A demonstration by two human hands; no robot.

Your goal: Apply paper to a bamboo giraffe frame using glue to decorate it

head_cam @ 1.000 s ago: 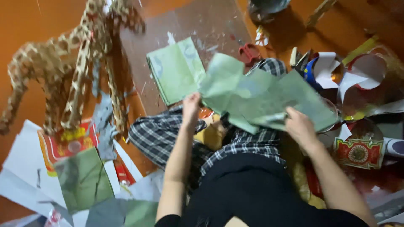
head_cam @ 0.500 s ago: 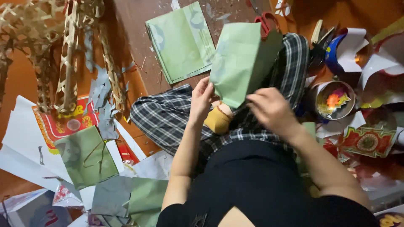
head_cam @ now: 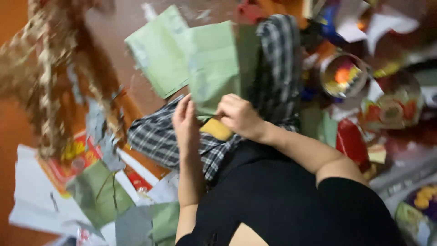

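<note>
Both hands pinch the near edge of a folded green paper sheet (head_cam: 214, 64) above the lap: left hand (head_cam: 185, 123) fingers pressed together flat, right hand (head_cam: 239, 116) curled, steadying it upright. Another green sheet (head_cam: 154, 54) lies far left.

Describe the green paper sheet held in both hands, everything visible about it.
The green paper sheet is pale green, thin and matte, folded so a darker flap shows along its right side. It stands roughly upright over the person's lap in plaid trousers. The left hand touches its lower left edge and the right hand grips its bottom edge. Another pale green sheet lies on the floor just left of it. Motion blur hides finer detail.
</note>
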